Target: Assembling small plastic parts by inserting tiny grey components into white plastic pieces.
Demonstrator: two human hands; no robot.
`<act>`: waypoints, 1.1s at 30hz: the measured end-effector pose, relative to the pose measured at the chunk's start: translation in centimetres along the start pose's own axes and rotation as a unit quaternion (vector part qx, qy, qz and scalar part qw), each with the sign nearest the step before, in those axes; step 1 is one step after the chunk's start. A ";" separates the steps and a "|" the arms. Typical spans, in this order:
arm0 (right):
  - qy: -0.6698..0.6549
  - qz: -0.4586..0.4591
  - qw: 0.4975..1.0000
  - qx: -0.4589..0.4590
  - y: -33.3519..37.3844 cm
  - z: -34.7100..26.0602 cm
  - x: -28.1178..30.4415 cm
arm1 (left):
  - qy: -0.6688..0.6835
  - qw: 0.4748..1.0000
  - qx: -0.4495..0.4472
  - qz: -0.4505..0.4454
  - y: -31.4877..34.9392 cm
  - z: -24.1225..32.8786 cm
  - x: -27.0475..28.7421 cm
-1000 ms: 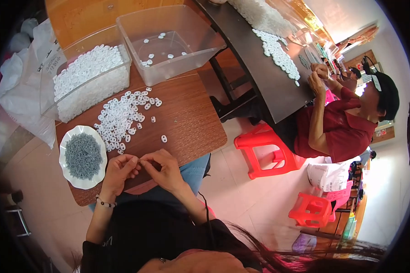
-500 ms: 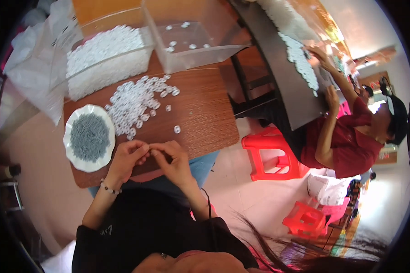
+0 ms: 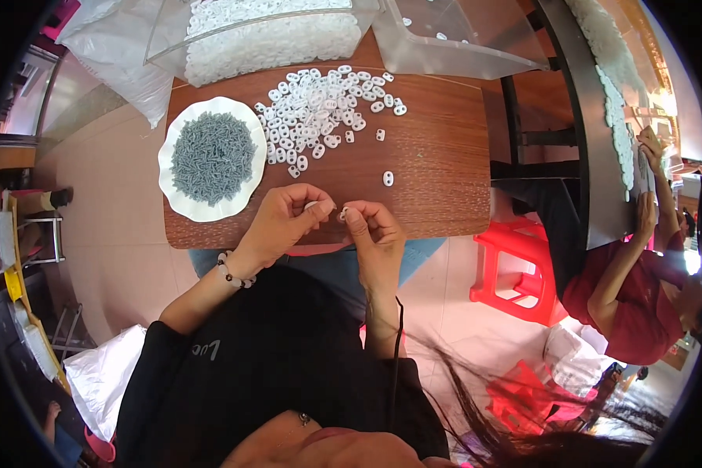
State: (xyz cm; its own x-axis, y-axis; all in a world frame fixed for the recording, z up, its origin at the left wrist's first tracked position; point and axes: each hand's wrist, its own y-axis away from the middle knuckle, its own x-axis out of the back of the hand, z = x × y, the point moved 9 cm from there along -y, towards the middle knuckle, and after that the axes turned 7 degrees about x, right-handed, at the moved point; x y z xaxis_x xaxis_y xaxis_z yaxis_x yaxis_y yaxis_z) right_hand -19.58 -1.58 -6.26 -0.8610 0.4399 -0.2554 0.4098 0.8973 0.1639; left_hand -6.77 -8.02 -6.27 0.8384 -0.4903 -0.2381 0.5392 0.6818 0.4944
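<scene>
Over the near edge of the table, my two hands are close together with their fingertips almost meeting. My right hand (image 3: 380, 240) pinches a small white two-hole piece (image 3: 343, 213) between thumb and forefinger. The fingers of my left hand (image 3: 282, 222) are pressed together; a bit of white shows among them, too small to make out. A heap of white oval two-hole pieces (image 3: 320, 109) lies beyond my hands, and one loose piece (image 3: 388, 179) lies nearer on the right. To the left, a scalloped white plate (image 3: 166, 161) holds many small grey rod-like pieces (image 3: 213, 156).
At the table's (image 3: 437, 164) far side are a clear bin (image 3: 273, 47) full of white pieces and another clear bin (image 3: 452, 62) with a few. A person in a dark red shirt (image 3: 628, 312) works at a dark table (image 3: 593, 140) on the right, by a red stool (image 3: 515, 273).
The view has shifted, so the table sits further right and higher in it. My fingertips have drawn slightly apart, and the white piece in my right hand now shows.
</scene>
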 end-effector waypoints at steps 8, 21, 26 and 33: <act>-0.031 0.027 0.999 0.020 0.2 -0.4 0.1 | -0.022 1.000 -0.002 0.005 0.1 0.0 0.1; 0.015 0.035 0.999 0.024 0.4 -0.3 0.5 | -0.029 1.000 0.004 0.010 -0.1 -0.5 0.0; 0.023 0.041 0.998 0.033 0.4 -0.8 0.3 | -0.019 1.000 0.007 0.004 -0.1 -0.3 -0.1; 0.045 0.042 0.997 0.036 0.4 -0.8 0.3 | -0.025 1.000 0.009 0.012 -0.1 -0.6 0.0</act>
State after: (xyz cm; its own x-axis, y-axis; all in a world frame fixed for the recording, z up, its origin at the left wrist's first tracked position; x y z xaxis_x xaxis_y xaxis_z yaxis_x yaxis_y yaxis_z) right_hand -19.94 -1.10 -5.50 -0.8453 0.5108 -0.1565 0.4987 0.8595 0.1118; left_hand -6.74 -7.74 -6.80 0.8460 -0.5003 -0.1844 0.5168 0.6843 0.5145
